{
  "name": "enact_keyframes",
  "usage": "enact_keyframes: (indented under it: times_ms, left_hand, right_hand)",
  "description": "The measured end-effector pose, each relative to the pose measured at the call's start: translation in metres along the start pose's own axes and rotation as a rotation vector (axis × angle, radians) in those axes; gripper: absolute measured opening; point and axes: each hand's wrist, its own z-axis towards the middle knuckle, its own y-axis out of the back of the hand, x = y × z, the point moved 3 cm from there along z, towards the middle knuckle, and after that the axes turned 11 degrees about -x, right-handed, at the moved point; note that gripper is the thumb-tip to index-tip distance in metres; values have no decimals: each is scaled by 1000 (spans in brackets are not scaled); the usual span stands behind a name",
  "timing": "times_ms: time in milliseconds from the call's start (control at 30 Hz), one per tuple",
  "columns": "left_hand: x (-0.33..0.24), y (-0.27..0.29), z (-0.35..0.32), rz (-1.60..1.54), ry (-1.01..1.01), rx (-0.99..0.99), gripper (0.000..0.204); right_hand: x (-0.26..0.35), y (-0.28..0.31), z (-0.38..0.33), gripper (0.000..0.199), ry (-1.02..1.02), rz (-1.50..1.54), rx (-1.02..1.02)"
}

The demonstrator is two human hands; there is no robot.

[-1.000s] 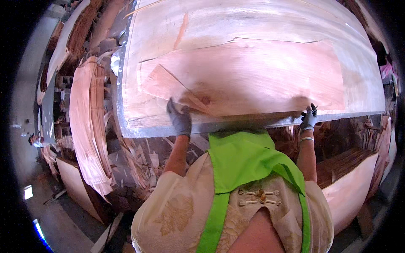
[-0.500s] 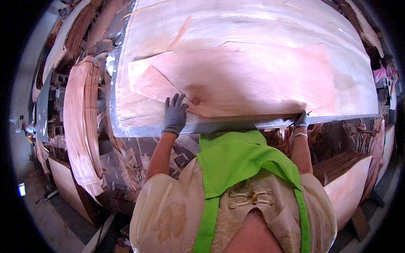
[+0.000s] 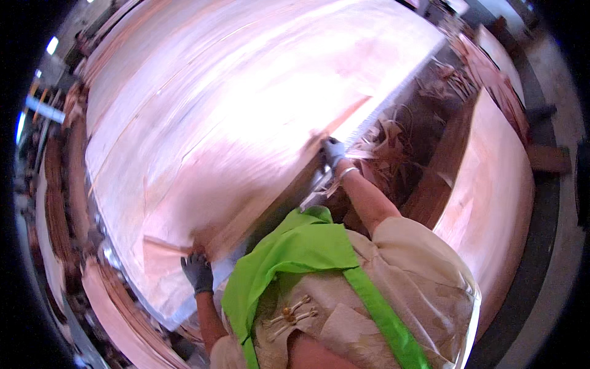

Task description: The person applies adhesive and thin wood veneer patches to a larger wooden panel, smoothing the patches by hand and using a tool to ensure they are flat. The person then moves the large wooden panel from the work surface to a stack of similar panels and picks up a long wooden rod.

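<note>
A thin pinkish sheet of wood veneer point(image 3: 246, 184) lies on the broad, pale work surface point(image 3: 153, 117), its near edge along the metal-edged side by my body. My left hand point(image 3: 198, 272), in a dark glove, rests at the sheet's near left corner with its fingers apart, beside a smaller veneer piece point(image 3: 161, 253). Farther right along that edge, my gloved right hand point(image 3: 334, 152) is closed; motion blurs its fingers and I cannot make out what is in them. Beyond it a narrow pink strip point(image 3: 351, 115) continues along the edge. Pale curled slivers point(image 3: 314, 189) hang beneath my right wrist.
A thick stack of veneer sheets point(image 3: 491, 184) stands close at my right. Tangled wood scraps point(image 3: 393, 138) fill the gap between it and the work surface. More stacked veneer point(image 3: 114, 307) is at the lower left.
My view has turned, so the work surface now slants up to the right. My right hand has moved away from my body along the near edge. My left hand stays near the left corner.
</note>
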Motion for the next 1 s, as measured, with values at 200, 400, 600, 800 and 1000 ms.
enact_keyframes:
  times_ms: [200,400,600,800,1000]
  left_hand:
    - [5,-5,-3,207,198,380,5]
    - [-23,10,10,80,-112,-114,15]
    - [-22,-28,10,-135,234,315,52]
    - [-46,7,23,-86,218,350,66]
    - [-79,76,48,-218,187,291,65]
  right_hand:
    - [39,9,-15,19,-188,51,-79]
    - [-9,35,14,21,-230,-1,-103]
    - [5,37,15,25,-172,-252,-60]
    - [-20,48,47,37,240,-954,116]
    - [66,90,7,36,429,-745,-20]
